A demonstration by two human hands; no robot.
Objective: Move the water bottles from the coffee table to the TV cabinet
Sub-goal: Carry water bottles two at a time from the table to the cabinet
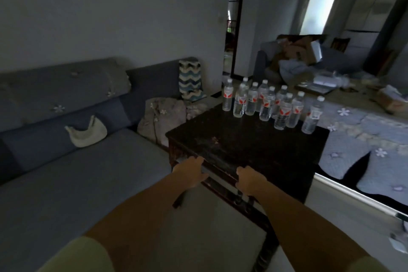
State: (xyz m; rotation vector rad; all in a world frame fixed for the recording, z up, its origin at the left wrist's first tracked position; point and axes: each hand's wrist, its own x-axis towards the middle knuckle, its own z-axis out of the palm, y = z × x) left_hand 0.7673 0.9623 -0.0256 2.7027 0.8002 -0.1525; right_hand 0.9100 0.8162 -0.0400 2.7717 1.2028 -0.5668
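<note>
The room is dim, with a long gray sofa [66,161] along the wall and a dark wooden table whose tabletop [247,148] stands beside it. Both bare arms reach straight out from the person to the near edge of this table. The left hand [191,171] has its fingers curled over the edge and holds it. The right hand [248,180] does the same, close beside the left one, also curled round the edge. So each grip is closed on the table edge. The water bottles [265,104] stand upright in a bunch at the far end of the tabletop, well away from both hands. A white bag [86,132] lies on the sofa, off to the left of the left hand. A flowery blanket [362,139] lies past the table, to the right of the right hand.
</note>
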